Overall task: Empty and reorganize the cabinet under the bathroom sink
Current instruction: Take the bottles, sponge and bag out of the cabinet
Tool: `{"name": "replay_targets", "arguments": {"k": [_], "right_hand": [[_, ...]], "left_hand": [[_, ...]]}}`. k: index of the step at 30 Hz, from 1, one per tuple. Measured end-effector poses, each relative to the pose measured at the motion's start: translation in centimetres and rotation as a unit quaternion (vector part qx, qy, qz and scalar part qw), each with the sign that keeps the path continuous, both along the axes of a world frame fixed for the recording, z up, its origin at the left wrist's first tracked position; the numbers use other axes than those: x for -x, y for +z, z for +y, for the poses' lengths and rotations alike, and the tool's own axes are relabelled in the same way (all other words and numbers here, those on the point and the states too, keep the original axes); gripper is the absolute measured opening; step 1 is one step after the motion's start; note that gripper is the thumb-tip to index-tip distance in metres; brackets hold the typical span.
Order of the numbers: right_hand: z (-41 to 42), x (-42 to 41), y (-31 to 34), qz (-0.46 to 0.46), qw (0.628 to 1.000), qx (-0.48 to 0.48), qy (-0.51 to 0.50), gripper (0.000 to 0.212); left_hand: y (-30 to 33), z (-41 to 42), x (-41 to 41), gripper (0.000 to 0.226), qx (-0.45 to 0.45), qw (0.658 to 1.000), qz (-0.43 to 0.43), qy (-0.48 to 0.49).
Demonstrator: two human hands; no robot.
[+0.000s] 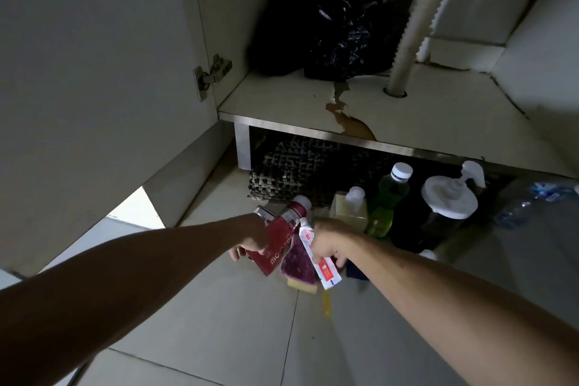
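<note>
Gripping a red bottle point(275, 241) in the left hand point(250, 244), fingers curled round it, and pinching a white tube point(315, 255) in the right hand point(329, 244) above the floor point(219, 323), beside a purple sponge point(296, 263). Risking a slip of the thin tube, or a knock toppling the green bottle point(387, 200) and pump jar point(448, 200) crowding the cabinet's front edge. Leaving the black bag point(332, 25) at the cabinet floor's point(282, 100) back left corner, possibly snagging the drain hose point(413, 25).

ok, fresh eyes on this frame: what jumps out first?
Both hands meet low at centre: the left hand holds a dark red bottle, the right hand a white-and-red tube. Behind them, black plastic bags fill the cabinet's back corner, and its floor shows peeled laminate.
</note>
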State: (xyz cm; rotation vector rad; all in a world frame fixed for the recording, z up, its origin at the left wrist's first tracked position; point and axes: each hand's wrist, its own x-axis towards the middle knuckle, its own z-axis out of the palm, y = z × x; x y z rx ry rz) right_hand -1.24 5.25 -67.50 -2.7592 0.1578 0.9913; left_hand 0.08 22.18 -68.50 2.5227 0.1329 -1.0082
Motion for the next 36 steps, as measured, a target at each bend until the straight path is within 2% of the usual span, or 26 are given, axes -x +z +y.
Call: {"name": "replay_targets", "arguments": {"k": [3,6,7,9,10,11,12,15,18,21,23,24,26,27,30,36], "right_hand": [[-0.1,-1.2,1.1,0.031,0.999,-0.031,-0.012,0.037],[-0.5,-2.7,3.2,0.05,0.995,-0.079,-0.035,0.044],[-0.7,-3.2,4.3,0.056,0.993,-0.093,-0.04,0.044],[-1.4,-4.4,6.8,0.058,0.99,-0.117,-0.056,0.044],[-1.8,-5.2,8.4,0.057,0.989,-0.125,-0.061,0.044],[-2.4,-5.9,9.9,0.055,0.988,-0.13,-0.064,0.045],[-3.0,-6.8,11.4,0.05,0.988,-0.131,-0.062,0.045],[-4.6,-9.1,15.6,0.013,0.991,-0.121,-0.048,0.045],[-6.2,-11.3,18.8,-0.035,0.992,-0.111,-0.038,0.045],[-7.0,-14.0,21.0,-0.093,0.989,-0.115,-0.03,0.049],[-7.0,-16.5,21.6,-0.175,0.981,-0.083,-0.017,0.059],[-6.8,-17.7,21.8,-0.224,0.974,-0.045,-0.006,0.075],[-6.4,-20.3,21.9,-0.287,0.958,0.011,-0.02,0.133],[-6.2,-21.6,22.0,-0.306,0.951,0.015,-0.04,0.151],[-6.3,-25.3,22.2,-0.351,0.934,0.003,-0.075,0.15],[-3.2,-34.1,19.5,-0.319,0.929,-0.105,-0.155,0.151]], "left_hand": [[1.2,-0.6,-1.1,0.047,-0.042,0.996,-0.05,-0.056],[2.9,-1.2,-2.2,0.022,-0.029,0.972,-0.225,-0.058],[3.6,-1.4,-2.5,0.021,-0.013,0.951,-0.306,-0.047],[4.9,-2.0,-3.4,0.033,-0.034,0.873,-0.482,-0.071],[5.7,-2.2,-4.3,0.041,-0.058,0.834,-0.539,-0.101],[6.6,-2.6,-5.1,0.047,-0.072,0.817,-0.557,-0.129],[7.5,-2.9,-6.2,0.053,-0.078,0.827,-0.536,-0.15],[10.1,-3.3,-9.5,0.072,-0.095,0.899,-0.386,-0.186],[10.9,-3.4,-11.8,0.07,-0.113,0.921,-0.312,-0.205],[11.5,-4.0,-12.9,0.04,-0.107,0.91,-0.354,-0.187],[11.9,-4.3,-13.8,0.032,-0.124,0.899,-0.378,-0.185],[12.2,-4.5,-14.3,0.031,-0.129,0.896,-0.378,-0.194],[12.9,-4.3,-14.9,0.034,-0.137,0.895,-0.364,-0.22],[13.2,-4.2,-15.3,0.037,-0.141,0.891,-0.36,-0.236],[14.1,-3.8,-16.1,0.043,-0.136,0.881,-0.358,-0.279],[15.2,-2.5,-18.7,0.046,-0.1,0.875,-0.34,-0.329]]}}
